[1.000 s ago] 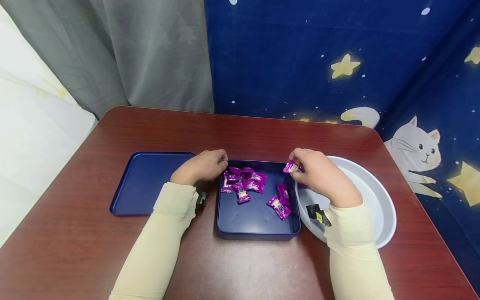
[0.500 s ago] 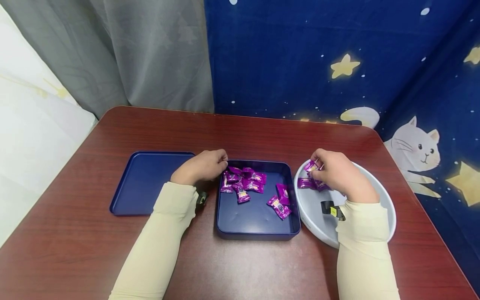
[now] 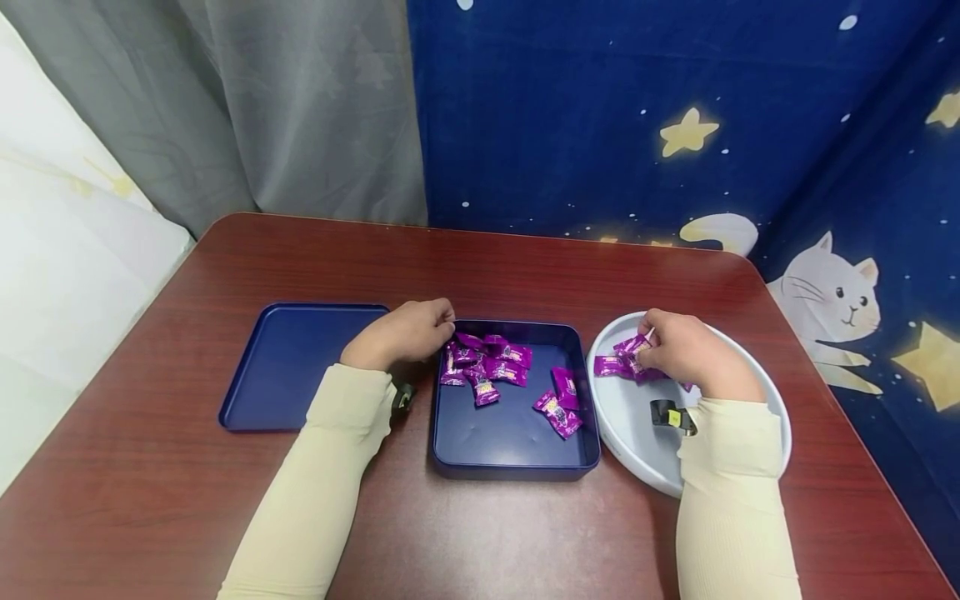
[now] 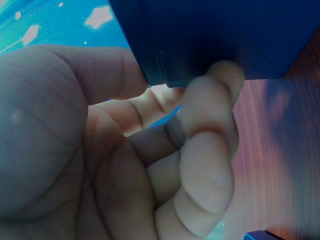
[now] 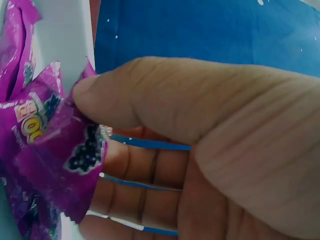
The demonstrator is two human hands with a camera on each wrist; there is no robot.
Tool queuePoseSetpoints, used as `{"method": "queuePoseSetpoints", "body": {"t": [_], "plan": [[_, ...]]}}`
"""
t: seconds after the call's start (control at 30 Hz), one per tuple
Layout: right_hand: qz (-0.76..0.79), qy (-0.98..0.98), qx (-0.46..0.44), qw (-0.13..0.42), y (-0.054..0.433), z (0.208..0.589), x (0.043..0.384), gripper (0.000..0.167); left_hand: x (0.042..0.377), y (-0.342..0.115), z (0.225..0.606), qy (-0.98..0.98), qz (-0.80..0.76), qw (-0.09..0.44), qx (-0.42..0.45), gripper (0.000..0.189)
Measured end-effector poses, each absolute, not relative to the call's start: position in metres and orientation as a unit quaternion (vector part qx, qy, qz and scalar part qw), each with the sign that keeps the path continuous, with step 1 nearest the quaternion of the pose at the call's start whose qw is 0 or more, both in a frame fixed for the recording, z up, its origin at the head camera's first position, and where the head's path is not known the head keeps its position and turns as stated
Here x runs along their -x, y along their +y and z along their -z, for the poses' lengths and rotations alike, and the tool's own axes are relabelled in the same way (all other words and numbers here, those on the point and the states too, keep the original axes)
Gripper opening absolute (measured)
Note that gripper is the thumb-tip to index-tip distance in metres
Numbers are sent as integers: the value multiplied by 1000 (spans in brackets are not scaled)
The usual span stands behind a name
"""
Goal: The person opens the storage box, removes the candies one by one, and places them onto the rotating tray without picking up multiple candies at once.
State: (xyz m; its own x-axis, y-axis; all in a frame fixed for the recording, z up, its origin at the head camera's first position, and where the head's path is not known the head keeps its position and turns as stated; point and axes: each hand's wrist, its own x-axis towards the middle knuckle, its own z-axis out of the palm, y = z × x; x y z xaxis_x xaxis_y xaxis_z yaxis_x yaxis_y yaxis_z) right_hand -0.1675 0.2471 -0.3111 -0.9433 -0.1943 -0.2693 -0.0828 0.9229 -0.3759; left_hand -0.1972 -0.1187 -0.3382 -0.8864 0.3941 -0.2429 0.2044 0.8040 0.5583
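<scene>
My left hand (image 3: 408,333) grips the left back corner of a dark blue tin box (image 3: 517,471). In the left wrist view, thumb and curled fingers meet the box wall (image 4: 240,35). Purple wrapped candies (image 3: 507,371) lie heaped toward the box's back left, with two more by its right wall. Over the white round tray (image 3: 618,446) is my right hand (image 3: 686,354), low at a small heap of the same candies (image 3: 611,366). The right wrist view shows its thumb pressing a grape-printed candy (image 5: 65,165); the fingers are partly hidden behind the wrapper.
A flat dark blue lid (image 3: 288,367) lies left of the box, partly behind my left forearm. The tray stands right beside the box on a reddish wooden table (image 3: 480,542). Grey and starry blue curtains (image 3: 555,108) hang behind the table's far edge.
My right hand has moved right from the box's right rim to the tray, then lowered with its candy to the heap there. My left hand and the box have stayed put.
</scene>
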Motion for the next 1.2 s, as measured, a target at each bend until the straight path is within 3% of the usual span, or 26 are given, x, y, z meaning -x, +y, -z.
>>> {"method": "queuePoseSetpoints", "body": {"t": [0.4,0.93,1.2], "plan": [[185,968,60,162,252,318,171,32,198,-119,339,933,-274,176,-157,14],[185,966,42,176,254,318,171,46,198,-120,339,933,-272,167,-169,14],[159,974,50,153,254,317,172,49,198,-120,338,933,-270,167,-171,14]]}}
